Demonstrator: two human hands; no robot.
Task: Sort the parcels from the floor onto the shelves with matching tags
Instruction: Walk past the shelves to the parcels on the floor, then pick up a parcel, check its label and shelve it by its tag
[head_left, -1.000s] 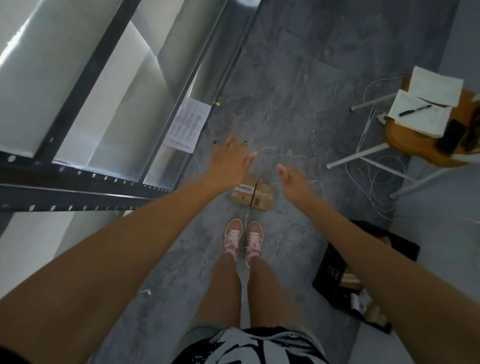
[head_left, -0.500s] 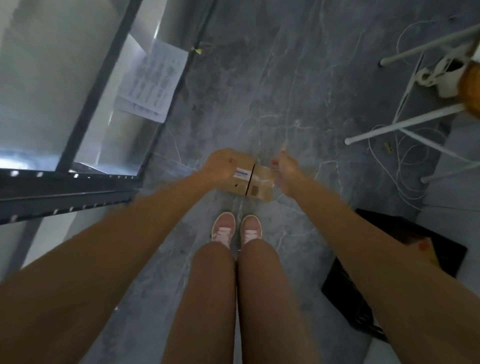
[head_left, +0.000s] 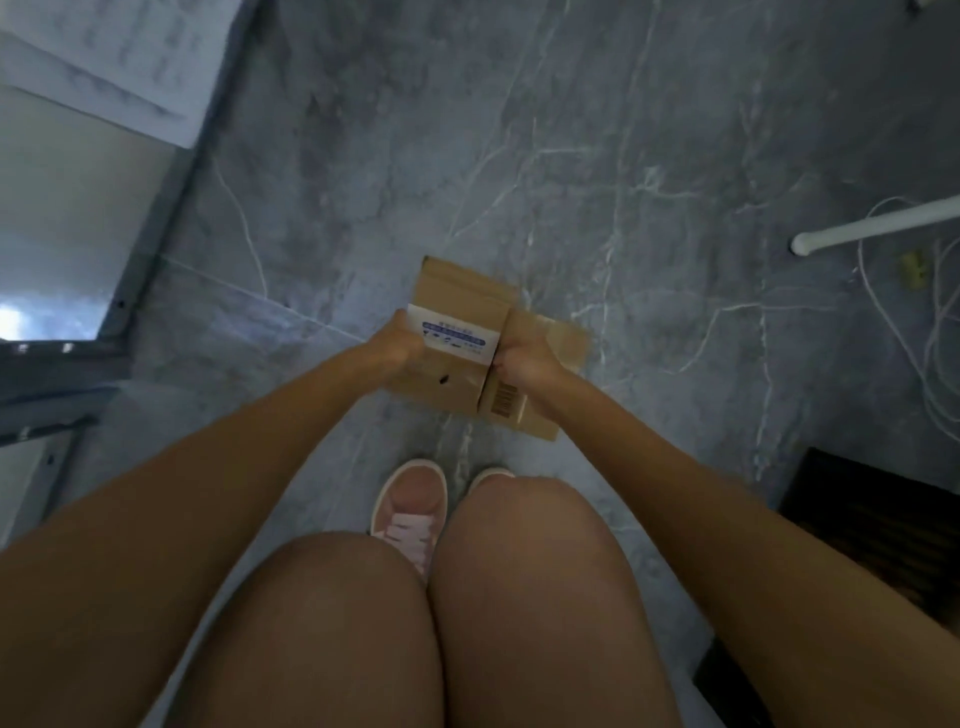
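Observation:
Two brown cardboard parcels sit side by side on the grey floor just ahead of my feet. The left parcel (head_left: 460, 296) carries a white and blue label across its top. The right parcel (head_left: 563, 338) is lower and shows a barcode near its front. My left hand (head_left: 397, 338) grips the left side of the labelled parcel. My right hand (head_left: 522, 358) closes on that parcel's right edge, in the seam between the two boxes. I cannot tell whether the labelled parcel still rests on the floor.
A metal shelf frame (head_left: 150, 234) with a printed sheet (head_left: 119, 62) runs along the left. A white chair leg (head_left: 872, 228) and loose white cables (head_left: 904, 332) lie at the right. A black crate (head_left: 878, 525) stands at the lower right.
I have crouched lower, so the parcels look much closer. Both hands went from open above the parcels to closed on the sides of the labelled one.

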